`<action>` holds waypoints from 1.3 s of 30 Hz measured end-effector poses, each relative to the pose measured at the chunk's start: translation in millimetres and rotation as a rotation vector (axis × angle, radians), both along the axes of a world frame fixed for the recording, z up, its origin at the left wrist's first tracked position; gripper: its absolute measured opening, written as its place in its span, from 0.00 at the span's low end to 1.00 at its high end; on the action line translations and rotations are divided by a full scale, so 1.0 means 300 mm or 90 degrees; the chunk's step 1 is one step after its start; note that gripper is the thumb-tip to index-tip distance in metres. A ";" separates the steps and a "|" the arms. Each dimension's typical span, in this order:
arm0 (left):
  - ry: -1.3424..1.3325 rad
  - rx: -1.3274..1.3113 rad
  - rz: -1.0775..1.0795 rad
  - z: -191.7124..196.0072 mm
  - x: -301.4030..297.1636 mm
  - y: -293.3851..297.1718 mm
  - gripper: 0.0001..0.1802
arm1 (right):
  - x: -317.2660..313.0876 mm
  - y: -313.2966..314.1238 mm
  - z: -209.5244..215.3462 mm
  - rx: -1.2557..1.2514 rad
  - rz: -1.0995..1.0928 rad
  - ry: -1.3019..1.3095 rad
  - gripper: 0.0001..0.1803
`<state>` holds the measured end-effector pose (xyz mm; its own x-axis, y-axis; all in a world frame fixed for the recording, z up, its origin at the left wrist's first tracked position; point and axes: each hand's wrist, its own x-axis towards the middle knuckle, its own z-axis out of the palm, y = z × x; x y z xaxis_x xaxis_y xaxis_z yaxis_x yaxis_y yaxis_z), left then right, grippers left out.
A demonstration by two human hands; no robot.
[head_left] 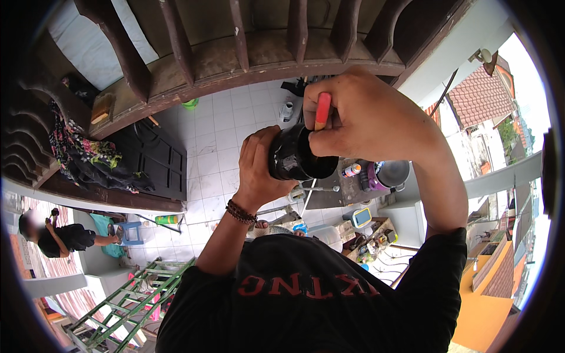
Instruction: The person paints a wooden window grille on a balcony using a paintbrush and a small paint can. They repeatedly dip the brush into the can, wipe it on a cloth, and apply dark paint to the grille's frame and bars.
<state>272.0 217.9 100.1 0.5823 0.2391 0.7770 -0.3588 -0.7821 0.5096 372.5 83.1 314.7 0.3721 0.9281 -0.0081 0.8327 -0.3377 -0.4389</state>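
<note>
Left hand (258,167) wraps the black pot (297,157) at centre, steadying it; right hand (365,120), at 2 o'clock of it, pinches a red-handled tool (322,110) pointing into its mouth.

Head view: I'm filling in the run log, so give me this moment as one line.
left hand: grips black can | right hand: holds red-handled tool at can's rim | below: white tiled floor, green ladder
</note>
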 end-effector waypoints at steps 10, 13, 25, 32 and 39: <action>-0.001 0.002 0.014 0.015 -0.015 -0.003 0.44 | -0.007 0.013 -0.032 0.032 -0.002 -0.024 0.12; -0.005 0.014 0.017 0.016 -0.016 0.001 0.44 | -0.008 0.020 -0.037 0.030 0.001 -0.055 0.13; -0.006 0.011 0.027 0.008 -0.023 0.000 0.44 | -0.024 0.023 -0.008 0.004 -0.032 -0.039 0.11; 0.004 -0.009 0.035 0.009 -0.028 0.020 0.46 | -0.033 -0.009 0.018 0.104 0.022 0.081 0.06; 0.004 0.003 0.024 0.018 -0.030 0.011 0.47 | 0.006 -0.009 -0.014 0.011 0.124 0.038 0.04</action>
<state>262.9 221.0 105.5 0.5777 0.2571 0.7747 -0.3264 -0.7972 0.5079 374.4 80.5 310.6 0.1846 0.9828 -0.0080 0.8536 -0.1644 -0.4944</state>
